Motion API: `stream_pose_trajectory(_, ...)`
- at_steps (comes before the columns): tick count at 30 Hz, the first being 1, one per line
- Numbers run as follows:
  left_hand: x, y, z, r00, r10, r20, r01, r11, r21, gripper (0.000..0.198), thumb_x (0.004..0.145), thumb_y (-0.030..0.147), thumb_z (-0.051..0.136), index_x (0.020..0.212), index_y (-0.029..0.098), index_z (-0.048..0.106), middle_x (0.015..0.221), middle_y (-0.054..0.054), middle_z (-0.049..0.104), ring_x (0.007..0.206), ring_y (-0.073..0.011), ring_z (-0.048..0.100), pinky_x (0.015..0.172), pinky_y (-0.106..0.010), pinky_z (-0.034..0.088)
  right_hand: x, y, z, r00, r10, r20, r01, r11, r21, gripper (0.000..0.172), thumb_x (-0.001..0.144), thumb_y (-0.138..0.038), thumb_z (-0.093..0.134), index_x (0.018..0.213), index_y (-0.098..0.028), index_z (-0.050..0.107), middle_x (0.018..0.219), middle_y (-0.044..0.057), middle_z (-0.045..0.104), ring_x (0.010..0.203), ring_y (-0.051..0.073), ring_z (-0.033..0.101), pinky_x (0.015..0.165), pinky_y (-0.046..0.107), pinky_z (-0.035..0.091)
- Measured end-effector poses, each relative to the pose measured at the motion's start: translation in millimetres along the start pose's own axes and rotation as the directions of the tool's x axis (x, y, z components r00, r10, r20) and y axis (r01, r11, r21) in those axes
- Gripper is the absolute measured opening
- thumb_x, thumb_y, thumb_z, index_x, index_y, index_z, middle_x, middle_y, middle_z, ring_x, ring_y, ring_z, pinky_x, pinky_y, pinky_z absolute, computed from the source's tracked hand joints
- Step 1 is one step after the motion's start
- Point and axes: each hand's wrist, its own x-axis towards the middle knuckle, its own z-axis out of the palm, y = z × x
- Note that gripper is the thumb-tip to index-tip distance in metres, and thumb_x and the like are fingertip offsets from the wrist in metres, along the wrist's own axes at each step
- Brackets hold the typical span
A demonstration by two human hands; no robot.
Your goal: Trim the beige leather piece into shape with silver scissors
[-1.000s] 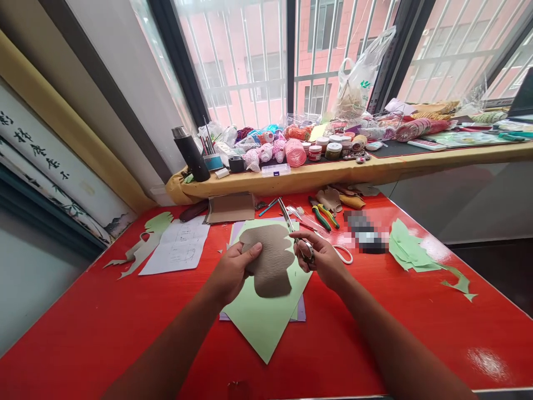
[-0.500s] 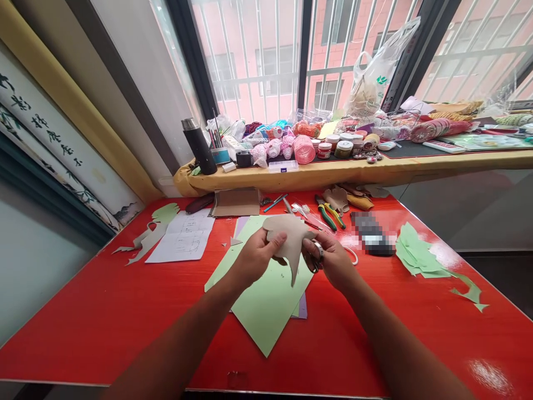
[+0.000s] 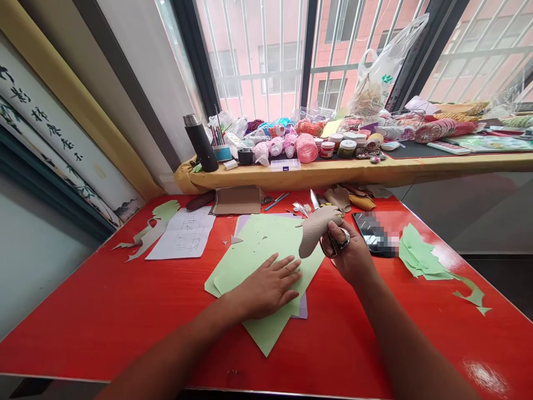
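Fingers (image 3: 287, 270) of the left hand (image 3: 268, 286) are released and spread flat on a pale green card sheet (image 3: 258, 244), which lies near mid-span of the red counter (image 3: 104, 316). Fingers of the right hand (image 3: 347, 250) are clenched, grasping a tan leather-like cutout (image 3: 317, 229) together with a pair of scissors (image 3: 313, 200). The cutout is held at the 2 o'clock edge of the green sheet; whether it touches the sheet cannot be determined. A scissor blade tip projects toward 12 o'clock beyond the cutout. A purple sheet (image 3: 302, 309) lies beneath the green sheet, showing at its 5 o'clock edge. A phone (image 3: 373, 236), partly blurred, lies just beside the right hand at 3 o'clock, with green paper offcuts (image 3: 420, 253) farther out in that direction. A handwritten paper sheet (image 3: 183, 236) lies at the green sheet's 9 o'clock side, and a flattened cardboard piece (image 3: 237, 200) at its 11 o'clock side. Beyond the counter, a yellow-covered shelf (image 3: 312, 176) carries a black flask (image 3: 200, 143), jars (image 3: 347, 148) and a pink spool (image 3: 307, 148).
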Motion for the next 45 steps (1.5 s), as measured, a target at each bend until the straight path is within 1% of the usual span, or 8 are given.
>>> stream_pose_trajectory(5, -20, -37, 10.5, 0.969, -0.221, -0.108, 0.231, 0.968, 0.099, 0.061, 0.112, 0.056, 0.039, 0.157, 0.018, 0.056, 0.169, -0.016, 0.048, 0.161, -0.0296, 0.041, 0.134, -0.054, 0.028, 1, 0, -1, 1.000, 0.017, 0.009, -0.017, 1.000, -0.012, 0.038, 0.079, -0.052, 0.095, 0.083, -0.025, 0.069, 0.060, -0.006, 0.055, 0.047, 0.012, 0.043, 0.044, 0.028, 0.028)
stream_pose_trajectory(12, -35, -77, -1.2, 0.798, -0.544, -0.259, 0.544, 0.836, -0.079, 0.052, 0.110, 0.041, 0.047, 0.157, 0.020, 0.055, 0.167, -0.016, 0.052, 0.157, -0.0332, 0.046, 0.128, -0.057, 0.038, -1, -1, 0, 1.000, 0.026, -0.001, -0.026, 0.999, -0.041, 0.036, 0.083, -0.052, 0.092, 0.084, -0.027, 0.067, 0.059, -0.006, 0.051, 0.047, 0.014, 0.041, 0.045, 0.030, 0.028)
stream_pose_trajectory(21, -15, -76, 6.9, 0.889, -0.449, -0.088, 0.454, 0.890, 0.049, 0.054, 0.110, 0.037, 0.044, 0.159, 0.014, 0.053, 0.173, -0.018, 0.042, 0.163, -0.0315, 0.036, 0.133, -0.056, 0.029, 2, 6, -3, 0.999, 0.049, -0.007, -0.049, 0.997, -0.052, 0.039, 0.080, -0.053, 0.094, 0.084, -0.026, 0.067, 0.062, -0.006, 0.052, 0.048, 0.013, 0.043, 0.045, 0.029, 0.028)
stream_pose_trajectory(25, -14, -71, 2.6, 0.922, -0.363, -0.136, 0.375, 0.924, 0.071, 0.043, 0.109, 0.027, 0.045, 0.147, 0.017, 0.063, 0.167, -0.016, 0.052, 0.161, -0.0293, 0.040, 0.133, -0.053, 0.029, 2, 10, -2, 0.997, 0.075, -0.003, -0.075, 0.995, -0.068, 0.038, 0.079, -0.053, 0.095, 0.085, -0.026, 0.068, 0.062, -0.005, 0.053, 0.048, 0.013, 0.043, 0.044, 0.029, 0.028)
stream_pose_trajectory(29, -11, -72, 2.6, 0.922, -0.324, -0.213, 0.335, 0.942, 0.020, 0.042, 0.106, 0.025, 0.049, 0.144, 0.018, 0.064, 0.164, -0.015, 0.056, 0.156, -0.0279, 0.048, 0.131, -0.049, 0.034, 1, 13, -2, 0.997, 0.082, 0.002, -0.081, 0.993, -0.089, 0.037, 0.082, -0.053, 0.092, 0.083, -0.026, 0.068, 0.064, -0.004, 0.054, 0.049, 0.014, 0.043, 0.045, 0.030, 0.029)
stream_pose_trajectory(34, -1, -77, 6.2, 0.909, -0.391, -0.148, 0.397, 0.918, 0.015, 0.051, 0.107, 0.031, 0.048, 0.155, 0.014, 0.055, 0.168, -0.020, 0.049, 0.158, -0.0322, 0.044, 0.129, -0.053, 0.036, 0, 14, -2, 0.996, 0.088, 0.012, -0.086, 0.990, -0.112, 0.038, 0.082, -0.054, 0.092, 0.080, -0.026, 0.066, 0.064, -0.004, 0.054, 0.049, 0.014, 0.044, 0.046, 0.030, 0.029)
stream_pose_trajectory(39, 1, -65, -2.8, 0.944, -0.271, -0.190, 0.296, 0.948, 0.118, 0.034, 0.106, 0.017, 0.048, 0.133, 0.019, 0.069, 0.146, -0.017, 0.070, 0.140, -0.0314, 0.062, 0.120, -0.050, 0.044, -2, 15, 0, 0.994, 0.107, 0.019, -0.103, 0.984, -0.149, 0.038, 0.082, -0.055, 0.091, 0.083, -0.025, 0.067, 0.062, -0.005, 0.054, 0.049, 0.014, 0.044, 0.046, 0.028, 0.031)
stream_pose_trajectory(45, -2, -38, -6.3, 0.974, -0.211, -0.085, 0.224, 0.953, 0.204, 0.037, 0.100, 0.001, 0.042, 0.106, 0.017, 0.074, 0.107, -0.015, 0.078, 0.097, -0.0283, 0.070, 0.082, -0.040, 0.056, -5, 16, 3, 0.993, 0.118, 0.010, -0.114, 0.976, -0.184, 0.040, 0.082, -0.056, 0.092, 0.084, -0.024, 0.067, 0.059, -0.006, 0.054, 0.048, 0.013, 0.045, 0.046, 0.026, 0.033)
